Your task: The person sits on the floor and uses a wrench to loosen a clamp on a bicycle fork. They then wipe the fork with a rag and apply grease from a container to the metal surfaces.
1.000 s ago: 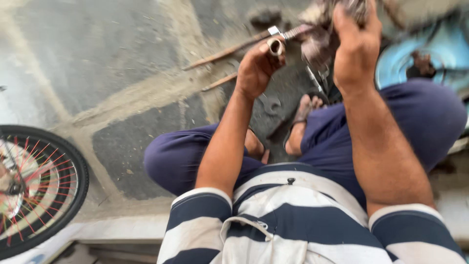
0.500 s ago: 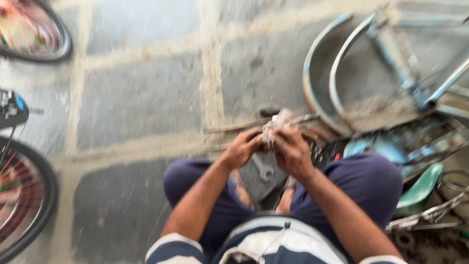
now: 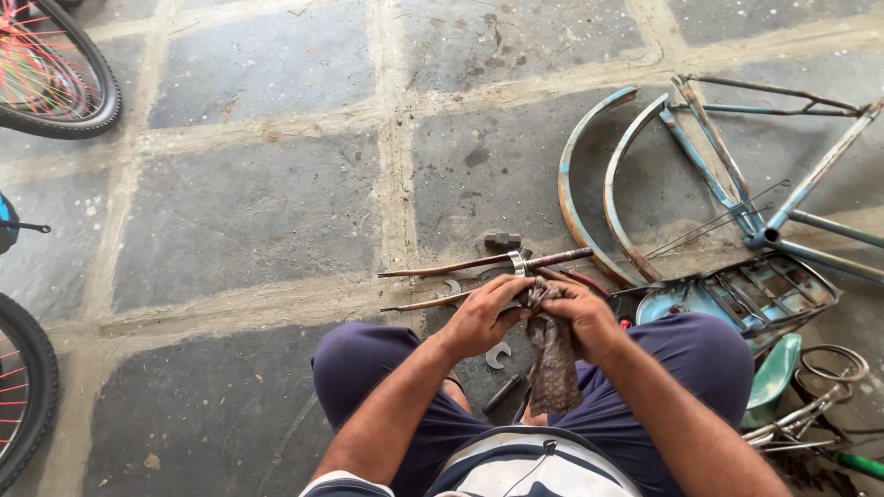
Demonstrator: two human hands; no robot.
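Observation:
I sit cross-legged on a stone floor. My left hand (image 3: 483, 317) and my right hand (image 3: 583, 317) are closed together in front of my knees on a dirty brown rag (image 3: 552, 364), which hangs down between my legs. Whatever small part is wrapped inside the rag is hidden by my fingers. Just beyond my hands lie two thin rusty rods (image 3: 479, 265) with a metal clamp, and a small spanner (image 3: 497, 355) rests on the floor under my left wrist.
A stripped blue bicycle frame (image 3: 783, 198) with two curved mudguards (image 3: 599, 198) and a rear carrier (image 3: 737, 294) lies at right. A green saddle (image 3: 773, 373) and loose parts sit at lower right. Bicycle wheels stand at top left (image 3: 55, 78) and lower left (image 3: 23, 396).
The view has lowered and steadied. My hands came down from raised in front of me to just above the floor, both now closed on the rag.

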